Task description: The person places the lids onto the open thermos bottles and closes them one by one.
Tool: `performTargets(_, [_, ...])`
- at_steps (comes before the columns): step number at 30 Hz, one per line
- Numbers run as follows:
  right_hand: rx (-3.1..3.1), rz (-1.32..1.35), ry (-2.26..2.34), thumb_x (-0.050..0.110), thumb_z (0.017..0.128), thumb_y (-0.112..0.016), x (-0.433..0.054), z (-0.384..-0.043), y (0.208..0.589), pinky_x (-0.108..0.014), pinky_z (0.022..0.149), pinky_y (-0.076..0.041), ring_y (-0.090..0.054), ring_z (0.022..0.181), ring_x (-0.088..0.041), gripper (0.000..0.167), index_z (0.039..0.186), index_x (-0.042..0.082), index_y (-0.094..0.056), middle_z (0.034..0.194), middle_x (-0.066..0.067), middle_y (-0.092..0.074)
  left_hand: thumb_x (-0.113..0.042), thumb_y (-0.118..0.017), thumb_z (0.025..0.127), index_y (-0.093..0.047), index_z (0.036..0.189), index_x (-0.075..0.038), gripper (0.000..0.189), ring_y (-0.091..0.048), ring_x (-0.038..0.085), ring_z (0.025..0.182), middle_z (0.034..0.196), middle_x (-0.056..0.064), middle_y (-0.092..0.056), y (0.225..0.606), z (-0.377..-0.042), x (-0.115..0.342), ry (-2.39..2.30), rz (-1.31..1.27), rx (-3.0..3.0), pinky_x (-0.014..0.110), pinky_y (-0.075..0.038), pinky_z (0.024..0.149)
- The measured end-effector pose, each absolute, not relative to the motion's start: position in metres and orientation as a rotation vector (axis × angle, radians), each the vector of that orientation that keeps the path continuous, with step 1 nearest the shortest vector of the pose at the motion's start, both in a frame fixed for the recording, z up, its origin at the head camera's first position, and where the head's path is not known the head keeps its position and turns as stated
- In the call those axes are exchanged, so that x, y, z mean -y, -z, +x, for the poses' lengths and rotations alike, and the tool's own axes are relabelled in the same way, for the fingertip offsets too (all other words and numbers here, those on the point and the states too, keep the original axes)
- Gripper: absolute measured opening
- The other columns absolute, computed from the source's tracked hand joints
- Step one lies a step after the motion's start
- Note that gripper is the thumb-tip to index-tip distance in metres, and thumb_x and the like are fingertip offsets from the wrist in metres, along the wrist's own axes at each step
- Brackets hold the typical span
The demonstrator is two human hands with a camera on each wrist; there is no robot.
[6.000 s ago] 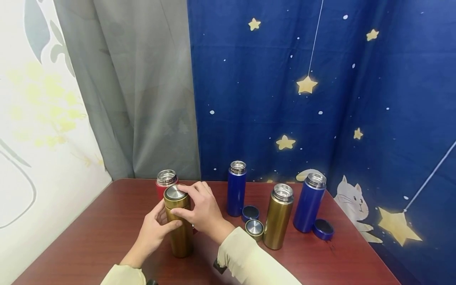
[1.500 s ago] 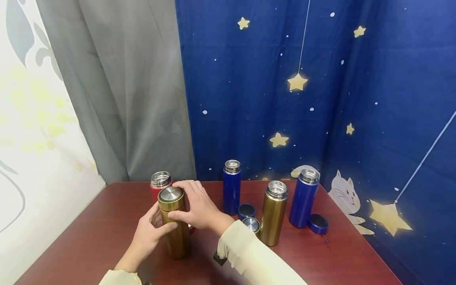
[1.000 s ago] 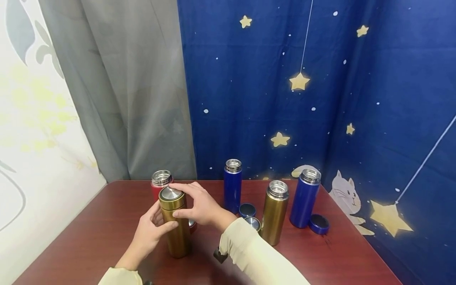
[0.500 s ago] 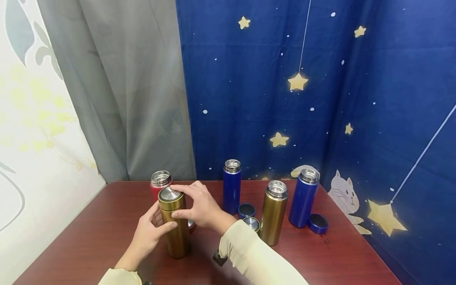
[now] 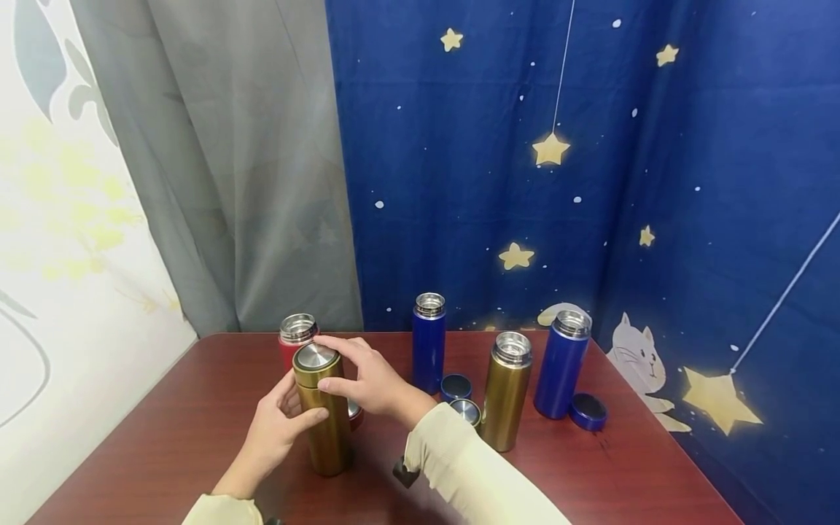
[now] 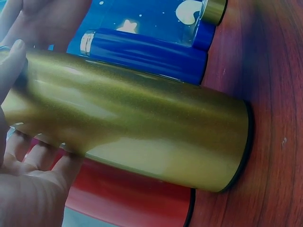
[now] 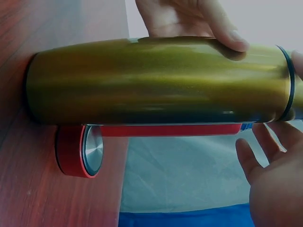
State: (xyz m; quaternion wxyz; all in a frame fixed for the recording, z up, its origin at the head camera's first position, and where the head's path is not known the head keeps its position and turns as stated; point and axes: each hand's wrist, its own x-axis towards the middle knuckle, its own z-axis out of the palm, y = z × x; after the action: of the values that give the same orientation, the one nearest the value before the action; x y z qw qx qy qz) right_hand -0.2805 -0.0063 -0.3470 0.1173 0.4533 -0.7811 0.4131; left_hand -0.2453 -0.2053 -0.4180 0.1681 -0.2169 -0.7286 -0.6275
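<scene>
A gold thermos bottle [image 5: 328, 437] stands upright on the table, its gold lid with a steel top [image 5: 315, 356] sitting on its neck. My left hand [image 5: 272, 423] grips the body below the lid, thumb in front and fingers behind. From the right, my right hand [image 5: 367, 379] holds the lid, thumb on the near side and index finger at the far rim. In the right wrist view a thin dark seam shows between body and lid. Behind it stands an open red thermos [image 5: 295, 343], mostly hidden, with a red lid [image 7: 71, 151] on the table beside it.
To the right stand an open blue thermos [image 5: 429, 350], an open gold thermos [image 5: 505, 401] and another open blue thermos [image 5: 561, 372]. Blue lids [image 5: 588, 412] and a gold lid [image 5: 466, 412] lie near them. Curtains hang behind the dark red table [image 5: 184, 437].
The right thumb and fingers have shifted slightly round the lid, the thumb now a little higher. The left hand keeps its grip. The head view has tilted slightly since the oldest frame.
</scene>
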Motion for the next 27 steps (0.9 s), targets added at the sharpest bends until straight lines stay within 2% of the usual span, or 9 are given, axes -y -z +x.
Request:
performTargets(7, [2.246,1.211,-1.128,0.029,0.084,-0.077,0.009,-0.277,0.346,-0.023,0.083,-0.042,-0.047,0.102,-0.012,0.059,0.138,0.019,-0.056,0.11,0.0,-0.06,0.009,-0.075,0.078,-0.037,0.146,0.001,0.078,-0.062,0.007,0.108,0.123,-0.011,-0.062,0.415,-0.243,0.202,1.761,-0.596,2.06,0.022,-0.052,0.085])
performTargets(12, [2.22,1.142,-1.101,0.032,0.081,-0.08,0.01,-0.273,0.347,-0.022,0.076,-0.04,-0.047,0.095,-0.013,0.059,0.135,0.02,-0.06,0.101,0.0,-0.056,0.006,-0.077,0.077,-0.038,0.147,-0.001,0.08,-0.061,0.005,0.108,0.124,-0.012,-0.06,0.413,-0.239,0.198,1.715,-0.566,2.049,0.022,-0.052,0.084])
performTargets(15, [2.204,1.125,-1.101,0.033,0.081,-0.079,0.011,-0.272,0.347,-0.022,0.074,-0.04,-0.047,0.094,-0.015,0.058,0.134,0.021,-0.06,0.1,0.0,-0.055,0.005,-0.079,0.076,-0.039,0.147,-0.003,0.081,-0.062,0.006,0.107,0.124,-0.007,-0.061,0.411,-0.237,0.196,1.683,-0.537,2.039,0.022,-0.053,0.083])
performTargets(21, [2.218,1.145,-1.088,0.033,0.082,-0.078,0.011,-0.273,0.345,-0.022,0.077,-0.041,-0.048,0.095,-0.016,0.058,0.136,0.022,-0.059,0.1,0.0,-0.057,0.001,-0.082,0.075,-0.04,0.147,-0.004,0.084,-0.061,0.003,0.107,0.132,0.016,-0.057,0.409,-0.235,0.194,1.648,-0.483,2.036,0.02,-0.052,0.083])
performTargets(27, [2.26,1.198,-1.086,0.032,0.087,-0.073,0.011,-0.274,0.348,-0.025,0.089,-0.042,-0.048,0.103,-0.017,0.059,0.142,0.021,-0.052,0.117,0.002,-0.063,-0.001,-0.083,0.075,-0.037,0.148,-0.003,0.086,-0.058,-0.002,0.109,0.136,0.017,-0.053,0.412,-0.233,0.194,1.626,-0.447,2.064,0.017,-0.051,0.083])
